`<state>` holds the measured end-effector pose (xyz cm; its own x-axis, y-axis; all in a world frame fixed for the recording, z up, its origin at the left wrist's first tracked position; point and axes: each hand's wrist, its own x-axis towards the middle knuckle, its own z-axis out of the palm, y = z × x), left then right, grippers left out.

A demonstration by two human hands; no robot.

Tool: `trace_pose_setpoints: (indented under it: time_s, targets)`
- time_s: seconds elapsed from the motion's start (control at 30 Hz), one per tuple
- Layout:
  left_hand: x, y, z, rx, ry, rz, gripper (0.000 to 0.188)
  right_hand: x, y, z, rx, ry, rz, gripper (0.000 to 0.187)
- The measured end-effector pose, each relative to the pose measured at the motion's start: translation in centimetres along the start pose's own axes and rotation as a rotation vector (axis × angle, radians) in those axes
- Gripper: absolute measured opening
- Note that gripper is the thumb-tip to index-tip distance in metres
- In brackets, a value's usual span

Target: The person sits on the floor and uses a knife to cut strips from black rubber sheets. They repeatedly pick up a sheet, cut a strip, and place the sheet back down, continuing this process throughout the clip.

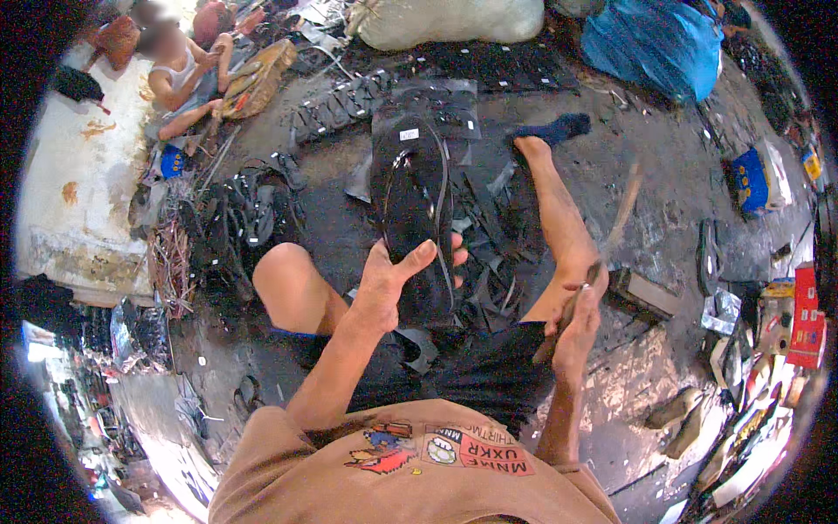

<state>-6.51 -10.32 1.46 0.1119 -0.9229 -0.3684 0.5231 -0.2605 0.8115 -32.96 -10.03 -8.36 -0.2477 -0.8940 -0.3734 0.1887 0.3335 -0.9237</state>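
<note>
My left hand (390,284) grips the near end of a black sandal (415,218). The thumb lies across its upper face and the fingertips curl round its right edge. A small white label sits near the sandal's far end, and dark straps cross its middle. Beside my right shin, my right hand (573,332) is closed round a slim brownish tool, partly hidden by the fingers; its kind is not clear. Under and beyond the sandal lies a dark flat sheet (467,100). Dark cut scraps (489,253) lie between my legs.
Black sandals (249,205) pile up left of my knee, with a row of straps (336,109) farther off. A dark block (644,295) lies right of my leg. Beyond are a white sack (445,22), a blue bag (655,44) and a seated person (183,79).
</note>
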Motion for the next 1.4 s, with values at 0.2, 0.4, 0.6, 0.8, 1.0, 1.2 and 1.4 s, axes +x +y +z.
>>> trace_pose_setpoints:
  time_s: [0.2,0.4,0.6,0.8,1.0,1.2,1.4]
  targets:
    - [-4.1,1.3,-2.2,0.205,0.089,0.019,0.042,-4.9,1.6,3.9,-0.096,-0.378,-0.005,0.045]
    - [-3.7,-1.3,-5.0,0.220,0.461,0.156,0.039,-9.5,-1.9,4.1,-0.443,-0.707,-0.075,0.026]
    - [-2.9,-2.0,-5.9,0.282,0.496,0.207,0.054,-12.4,-0.1,1.5,-0.794,-0.821,-0.025,0.029]
    - [-2.0,-3.4,-7.5,0.365,0.445,0.255,0.059,-10.5,0.6,2.0,-0.860,-0.860,-0.068,0.027]
    - [-2.7,-2.7,-5.3,0.201,0.509,0.040,0.059,-5.6,2.5,9.1,-0.817,-0.784,-0.332,0.029]
    - [-1.6,-2.9,-6.4,0.103,0.473,0.061,0.043,-1.1,2.6,15.7,-0.836,-0.595,-0.613,0.038]
    - [-1.4,-3.0,-8.5,-0.120,0.378,-0.049,0.059,1.7,-1.7,20.3,-0.932,-0.676,-0.587,0.048]
